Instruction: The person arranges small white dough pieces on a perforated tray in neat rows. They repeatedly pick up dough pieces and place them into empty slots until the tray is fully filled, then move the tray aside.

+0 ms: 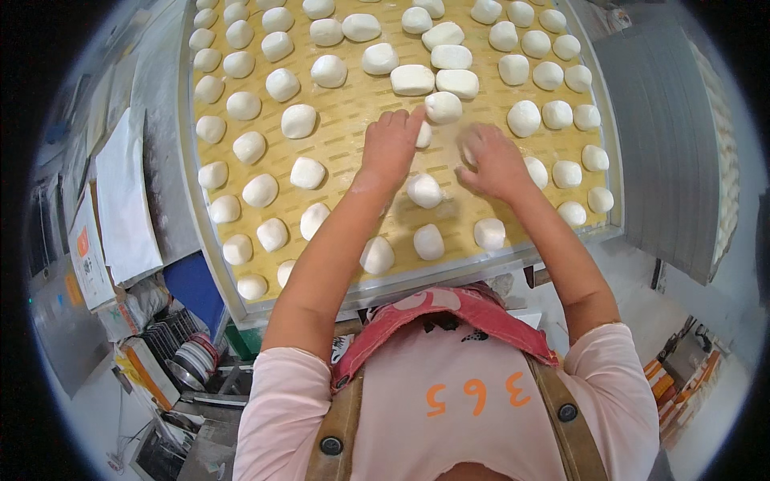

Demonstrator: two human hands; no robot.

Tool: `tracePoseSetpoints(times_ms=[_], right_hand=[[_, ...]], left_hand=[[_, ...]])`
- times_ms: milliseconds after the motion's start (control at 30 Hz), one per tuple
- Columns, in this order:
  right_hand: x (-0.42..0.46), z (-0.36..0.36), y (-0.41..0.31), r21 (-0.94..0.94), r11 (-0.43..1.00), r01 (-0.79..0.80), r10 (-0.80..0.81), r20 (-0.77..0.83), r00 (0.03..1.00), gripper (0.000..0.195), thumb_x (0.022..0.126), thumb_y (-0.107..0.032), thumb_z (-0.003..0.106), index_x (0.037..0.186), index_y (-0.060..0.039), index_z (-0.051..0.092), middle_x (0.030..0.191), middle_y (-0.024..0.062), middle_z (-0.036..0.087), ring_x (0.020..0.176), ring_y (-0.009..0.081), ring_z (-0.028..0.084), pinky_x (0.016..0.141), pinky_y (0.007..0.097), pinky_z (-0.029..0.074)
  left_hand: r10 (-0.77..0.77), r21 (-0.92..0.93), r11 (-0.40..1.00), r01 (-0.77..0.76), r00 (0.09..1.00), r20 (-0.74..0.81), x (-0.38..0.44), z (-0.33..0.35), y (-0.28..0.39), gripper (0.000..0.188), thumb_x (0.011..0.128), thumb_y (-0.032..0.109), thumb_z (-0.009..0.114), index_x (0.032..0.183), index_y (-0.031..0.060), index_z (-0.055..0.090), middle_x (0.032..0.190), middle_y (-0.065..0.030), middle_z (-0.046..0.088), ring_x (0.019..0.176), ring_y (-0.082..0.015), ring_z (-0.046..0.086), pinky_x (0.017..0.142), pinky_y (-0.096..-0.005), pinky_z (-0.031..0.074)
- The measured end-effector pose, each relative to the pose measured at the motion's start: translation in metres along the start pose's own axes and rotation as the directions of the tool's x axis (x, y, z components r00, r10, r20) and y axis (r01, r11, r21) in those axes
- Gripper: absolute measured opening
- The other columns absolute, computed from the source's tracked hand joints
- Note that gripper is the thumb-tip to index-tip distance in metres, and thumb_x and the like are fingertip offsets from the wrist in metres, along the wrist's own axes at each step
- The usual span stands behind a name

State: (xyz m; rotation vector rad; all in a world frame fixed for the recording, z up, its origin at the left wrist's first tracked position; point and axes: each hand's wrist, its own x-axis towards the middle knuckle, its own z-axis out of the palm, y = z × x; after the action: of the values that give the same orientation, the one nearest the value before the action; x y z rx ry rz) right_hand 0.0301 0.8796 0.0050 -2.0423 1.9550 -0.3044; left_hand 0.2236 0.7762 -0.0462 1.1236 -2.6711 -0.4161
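Note:
Rows of white, rounded dough pieces lie on a yellow, slatted-pattern tray with a pale metal rim. My left hand curls round a dough piece, which partly shows beside the fingers; its index finger reaches another dough piece just above. To the right, my right hand is blurred and cupped round a mostly hidden dough piece. Thicker, oblong dough pieces sit close together beyond the hands. A single dough ball rests between my forearms.
Stacked grey trays with dough along their far edge stand at the right. Left of the tray are a grey metal surface, a white sheet and a carton. Stacked bowls sit in a rack low on the left.

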Motion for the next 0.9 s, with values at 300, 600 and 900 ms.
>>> tracePoseSetpoints(times_ms=[300,600,900], right_hand=[[0.03,-0.009,-0.014,-0.015,0.982,-0.19,0.19,0.181,0.965,0.058,0.081,-0.039,0.076,0.126,-0.009,0.056,0.121,0.0183,0.064,0.107,0.0376,0.063,0.088,0.0472,0.052],[0.053,0.041,-0.06,0.002,0.997,0.076,-0.075,0.106,0.991,0.056,0.082,-0.03,0.076,0.128,-0.0067,0.053,0.104,0.0195,0.063,0.093,0.0379,0.066,0.078,0.0479,0.053],[0.066,0.047,-0.056,-0.007,0.998,0.061,-0.06,0.098,0.993,0.037,0.081,-0.019,0.076,0.106,-0.003,0.054,0.097,0.0186,0.061,0.081,0.0383,0.066,0.066,0.0476,0.053]], left_hand=[[-0.094,-0.288,0.952,0.104,0.994,0.051,-0.018,-0.038,-0.021,0.043,0.079,0.013,0.074,0.118,0.0095,0.059,0.106,-0.0167,0.063,0.1,-0.0368,0.062,0.083,-0.0458,0.052],[-0.038,-0.154,0.987,0.038,0.999,0.002,-0.042,-0.044,-0.044,0.032,0.078,0.007,0.07,0.109,0.0076,0.061,0.099,-0.0153,0.063,0.097,-0.0361,0.063,0.079,-0.0469,0.053],[-0.151,-0.066,0.982,0.177,0.946,0.288,-0.036,-0.056,-0.033,0.039,0.083,0.005,0.063,0.122,0.0079,0.062,0.124,-0.0156,0.063,0.117,-0.0354,0.059,0.097,-0.0417,0.049]])
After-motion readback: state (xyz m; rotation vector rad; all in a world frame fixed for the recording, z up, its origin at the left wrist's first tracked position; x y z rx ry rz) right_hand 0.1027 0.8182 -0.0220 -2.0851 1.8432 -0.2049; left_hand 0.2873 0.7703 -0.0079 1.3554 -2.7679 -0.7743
